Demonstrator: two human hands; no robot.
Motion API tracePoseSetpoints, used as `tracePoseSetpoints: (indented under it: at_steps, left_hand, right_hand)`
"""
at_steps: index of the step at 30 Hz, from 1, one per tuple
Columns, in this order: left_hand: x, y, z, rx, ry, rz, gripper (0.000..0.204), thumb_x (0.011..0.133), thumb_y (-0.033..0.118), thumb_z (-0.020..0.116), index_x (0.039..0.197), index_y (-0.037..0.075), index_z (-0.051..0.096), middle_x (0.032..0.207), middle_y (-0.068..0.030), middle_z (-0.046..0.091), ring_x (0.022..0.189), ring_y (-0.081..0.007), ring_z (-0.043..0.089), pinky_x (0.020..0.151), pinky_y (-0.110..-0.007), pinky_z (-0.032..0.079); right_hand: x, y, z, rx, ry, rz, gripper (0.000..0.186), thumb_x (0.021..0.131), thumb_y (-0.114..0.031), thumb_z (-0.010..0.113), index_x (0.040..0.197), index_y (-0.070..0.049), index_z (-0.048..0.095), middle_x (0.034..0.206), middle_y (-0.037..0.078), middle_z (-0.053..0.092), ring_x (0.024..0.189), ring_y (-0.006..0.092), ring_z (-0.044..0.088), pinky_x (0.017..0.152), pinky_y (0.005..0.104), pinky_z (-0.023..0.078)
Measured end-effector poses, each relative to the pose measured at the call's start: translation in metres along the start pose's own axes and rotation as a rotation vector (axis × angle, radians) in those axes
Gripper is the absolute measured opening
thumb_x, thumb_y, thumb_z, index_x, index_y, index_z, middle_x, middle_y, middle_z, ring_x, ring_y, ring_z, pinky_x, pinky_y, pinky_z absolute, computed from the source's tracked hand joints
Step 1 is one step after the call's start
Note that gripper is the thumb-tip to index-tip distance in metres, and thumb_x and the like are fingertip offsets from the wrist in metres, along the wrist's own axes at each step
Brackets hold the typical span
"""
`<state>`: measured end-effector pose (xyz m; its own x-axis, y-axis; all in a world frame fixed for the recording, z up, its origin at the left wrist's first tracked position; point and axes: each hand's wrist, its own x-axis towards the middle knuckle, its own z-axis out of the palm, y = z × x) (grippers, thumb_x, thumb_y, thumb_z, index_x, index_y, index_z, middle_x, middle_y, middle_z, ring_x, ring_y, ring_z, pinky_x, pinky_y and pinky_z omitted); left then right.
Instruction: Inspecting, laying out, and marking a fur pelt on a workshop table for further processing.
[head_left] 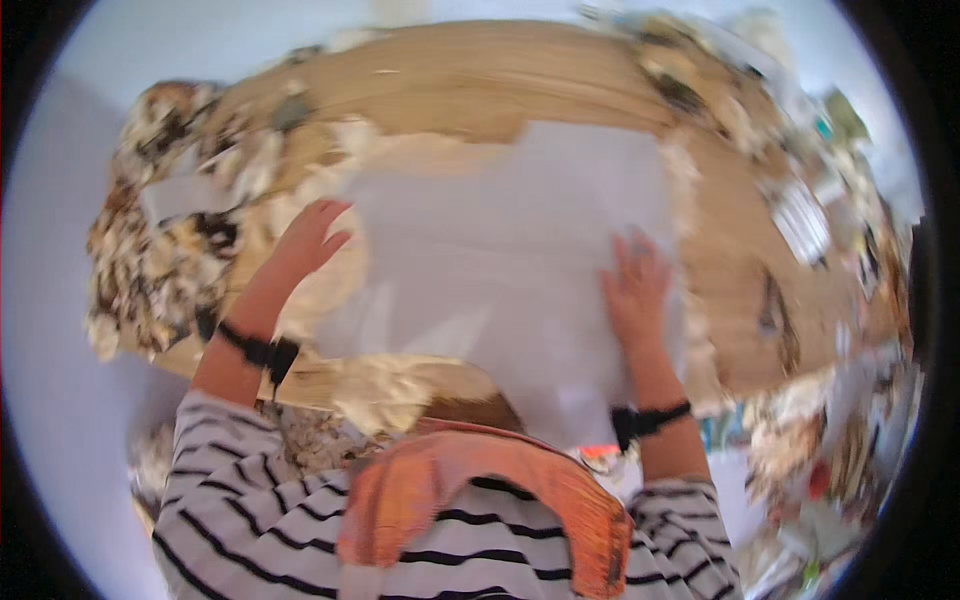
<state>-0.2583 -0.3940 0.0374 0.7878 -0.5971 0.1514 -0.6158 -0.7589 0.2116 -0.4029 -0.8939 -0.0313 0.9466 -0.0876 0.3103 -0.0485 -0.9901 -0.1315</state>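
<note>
Grey sheet (500, 240) lies over the middle of the surface (450, 75), the right grip (637, 285) flat upon its right side, the left grip (314, 237) just beside its left edge, both open, seemingly holding nothing.

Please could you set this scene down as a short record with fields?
Surface: wooden table
Main item: large pale grey sheet
Beneath it: cream-coloured material, showing around parts of the edge
Left hand: open, near the sheet's left edge; contact unclear
Right hand: open, over the sheet's right side
Far left: heaped scraps
Right of sheet: dark tool, too blurred to identify
</note>
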Motion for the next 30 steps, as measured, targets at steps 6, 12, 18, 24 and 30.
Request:
tracePoseSetpoints:
  at_steps: [6,12,18,24,30]
  left_hand:
    - [0.063,-0.163,0.003,0.031,0.164,-0.35,0.055,0.087,0.03,0.065,0.13,-0.001,0.049,0.128,-0.0261,0.052,0.12,-0.0424,0.05,0.103,-0.047,0.04]
    - [0.119,-0.257,0.017,-0.021,0.289,-0.713,0.071,0.081,0.045,0.07,0.124,-0.008,0.052,0.129,-0.0308,0.052,0.121,-0.0445,0.05,0.102,-0.048,0.041]
    - [0.172,-0.286,-0.006,-0.301,0.155,-0.98,0.095,0.069,0.065,0.071,0.126,-0.01,0.055,0.13,-0.0343,0.053,0.119,-0.0382,0.057,0.099,-0.047,0.043]
    - [0.195,-0.361,0.007,-0.002,-0.002,-1.092,0.081,0.074,0.046,0.072,0.131,-0.008,0.051,0.132,-0.0228,0.055,0.112,-0.0328,0.059,0.091,-0.047,0.046]
    - [0.192,-0.27,0.011,-0.738,0.134,-0.691,0.074,0.076,0.036,0.072,0.136,-0.003,0.052,0.121,-0.0143,0.065,0.11,-0.0285,0.061,0.095,-0.036,0.044]
  right_hand:
    - [0.003,-0.007,-0.015,-0.104,-0.204,0.075,0.06,0.096,-0.034,0.047,0.152,-0.019,0.034,0.16,0.011,0.025,0.148,0.0311,0.019,0.119,0.0506,0.01]
    - [0.014,-0.009,-0.011,-0.073,-0.223,0.059,0.06,0.094,-0.038,0.048,0.149,-0.018,0.038,0.159,0.013,0.027,0.147,0.0325,0.021,0.12,0.0509,0.009]
    - [0.019,-0.013,-0.017,-0.049,-0.271,0.118,0.061,0.09,-0.037,0.053,0.148,-0.018,0.041,0.159,0.012,0.027,0.147,0.0312,0.021,0.12,0.0504,0.009]
    - [0.018,-0.016,-0.02,-0.02,-0.277,0.142,0.061,0.09,-0.038,0.054,0.147,-0.02,0.042,0.158,0.012,0.028,0.147,0.0306,0.022,0.12,0.0499,0.01]
    - [0.018,-0.012,-0.02,-0.089,-0.225,0.101,0.06,0.091,-0.038,0.054,0.147,-0.022,0.042,0.156,0.012,0.031,0.146,0.0296,0.024,0.119,0.0488,0.012]
